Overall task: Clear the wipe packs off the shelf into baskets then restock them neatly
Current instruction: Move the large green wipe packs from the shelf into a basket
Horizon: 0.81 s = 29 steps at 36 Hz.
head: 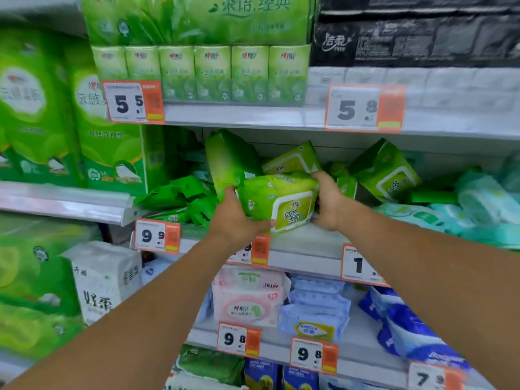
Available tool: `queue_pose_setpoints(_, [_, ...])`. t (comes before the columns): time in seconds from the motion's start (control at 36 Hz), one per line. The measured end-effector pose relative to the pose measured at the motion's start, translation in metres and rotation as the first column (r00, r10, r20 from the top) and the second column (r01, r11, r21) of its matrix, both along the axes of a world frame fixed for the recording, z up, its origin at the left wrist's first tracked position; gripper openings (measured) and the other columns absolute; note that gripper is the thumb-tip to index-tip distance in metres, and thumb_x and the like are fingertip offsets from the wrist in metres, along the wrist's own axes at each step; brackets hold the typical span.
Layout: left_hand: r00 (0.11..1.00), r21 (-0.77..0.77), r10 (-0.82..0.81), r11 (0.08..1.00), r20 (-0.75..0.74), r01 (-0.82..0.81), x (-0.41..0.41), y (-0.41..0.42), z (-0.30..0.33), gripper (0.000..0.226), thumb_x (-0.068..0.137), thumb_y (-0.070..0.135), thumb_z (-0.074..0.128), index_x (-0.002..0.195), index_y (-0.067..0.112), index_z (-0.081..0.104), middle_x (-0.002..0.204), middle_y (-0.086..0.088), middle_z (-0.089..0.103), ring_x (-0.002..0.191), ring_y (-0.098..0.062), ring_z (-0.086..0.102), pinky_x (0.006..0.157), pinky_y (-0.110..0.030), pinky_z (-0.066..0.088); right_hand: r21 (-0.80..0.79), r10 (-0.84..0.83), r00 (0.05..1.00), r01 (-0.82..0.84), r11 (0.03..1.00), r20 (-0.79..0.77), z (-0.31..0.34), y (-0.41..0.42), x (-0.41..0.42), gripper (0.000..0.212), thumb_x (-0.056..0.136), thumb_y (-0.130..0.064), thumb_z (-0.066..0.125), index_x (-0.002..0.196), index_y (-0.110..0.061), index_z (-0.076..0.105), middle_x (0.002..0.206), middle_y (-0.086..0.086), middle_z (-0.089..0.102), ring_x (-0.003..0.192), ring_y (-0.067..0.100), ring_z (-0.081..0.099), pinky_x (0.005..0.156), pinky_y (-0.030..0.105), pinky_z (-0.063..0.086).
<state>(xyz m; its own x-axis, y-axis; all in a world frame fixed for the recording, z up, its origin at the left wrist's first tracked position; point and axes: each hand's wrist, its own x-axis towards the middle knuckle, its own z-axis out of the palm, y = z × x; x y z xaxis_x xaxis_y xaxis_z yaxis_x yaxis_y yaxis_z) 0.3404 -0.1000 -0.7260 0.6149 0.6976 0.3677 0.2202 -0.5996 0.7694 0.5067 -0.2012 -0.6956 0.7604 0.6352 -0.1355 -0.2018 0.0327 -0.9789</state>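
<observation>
Two hands, left (235,218) and right (327,202), are in view. Four large light-green wipe packs (281,201) show on the middle shelf (304,243), with a heap of small dark-green packs (180,195) too jumbled to count. Eight orange price tags (133,101) hang along the shelf edges

Bright, even store lighting, apparently from overhead, with no harsh glare. Soft shadow under the upper shelf (253,116), darkening the recess behind the lime wipe pack (278,201). Sharpest near that pack and the price tags just below it; smeared by motion blur left of it, across the big green packs (36,108). Wide-angle bowing of shelf edges toward the frame borders. Overall soft, compressed detail.
</observation>
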Motion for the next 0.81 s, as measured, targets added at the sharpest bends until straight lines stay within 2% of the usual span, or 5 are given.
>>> queue_pose_setpoints(0.08, [0.999,0.03,0.005,1.0,0.038,-0.006,0.008,-0.003,-0.009,0.08,0.08,0.028,0.081,0.139,0.009,0.03,0.122,-0.008,0.063,0.111,-0.03,0.06,0.087,-0.033,0.046,-0.003,-0.004,0.994,0.004,1.0,0.105,-0.019,0.009,0.025,0.067,0.079,-0.069,0.047,0.122,-0.023,0.07,0.109,0.009,0.076,0.103,0.031,0.072,0.102,0.052,0.05])
queue_pose_setpoints(0.22, [0.962,0.051,-0.192,0.981,0.195,0.186,-0.006,0.009,-0.012,0.07,0.088,0.014,0.072,0.143,0.011,0.03,0.123,0.005,0.063,0.116,-0.016,0.061,0.102,-0.037,0.047,0.079,0.068,0.979,-0.085,0.993,0.19,0.002,-0.022,-0.003,0.036,0.094,-0.052,0.046,0.101,-0.026,0.07,0.095,0.0,0.076,0.085,0.018,0.071,0.08,0.034,0.055])
queue_pose_setpoints(0.36, [0.869,0.019,-0.321,0.941,0.376,0.339,-0.022,-0.01,-0.003,0.054,0.092,0.006,0.063,0.133,0.03,0.036,0.124,0.017,0.061,0.112,0.006,0.061,0.098,-0.022,0.05,0.199,0.091,0.925,-0.174,0.964,0.369,0.018,-0.065,-0.008,0.018,0.087,-0.032,0.061,0.104,-0.029,0.064,0.1,-0.003,0.072,0.092,0.019,0.066,0.098,0.049,0.047])
queue_pose_setpoints(0.69, [0.908,-0.185,-0.33,0.906,0.257,0.382,-0.069,-0.049,-0.021,0.031,0.105,0.026,0.039,0.132,0.04,0.04,0.121,0.034,0.053,0.101,0.024,0.054,0.091,-0.007,0.046,0.106,0.124,0.858,-0.202,0.974,0.499,-0.024,-0.118,-0.053,0.033,0.091,-0.015,0.069,0.124,-0.016,0.064,0.118,0.004,0.073,0.108,0.024,0.07,0.095,0.044,0.056])
queue_pose_setpoints(0.81, [0.964,-0.348,-0.232,0.9,0.128,0.262,-0.113,-0.036,-0.032,0.039,0.098,0.047,0.044,0.136,0.038,0.046,0.135,0.014,0.057,0.123,-0.009,0.056,0.105,-0.039,0.045,0.112,0.097,0.867,-0.172,0.979,0.488,-0.061,-0.113,-0.092,0.045,0.082,-0.03,0.077,0.124,-0.022,0.063,0.118,0.001,0.072,0.109,0.019,0.069,0.092,0.038,0.058])
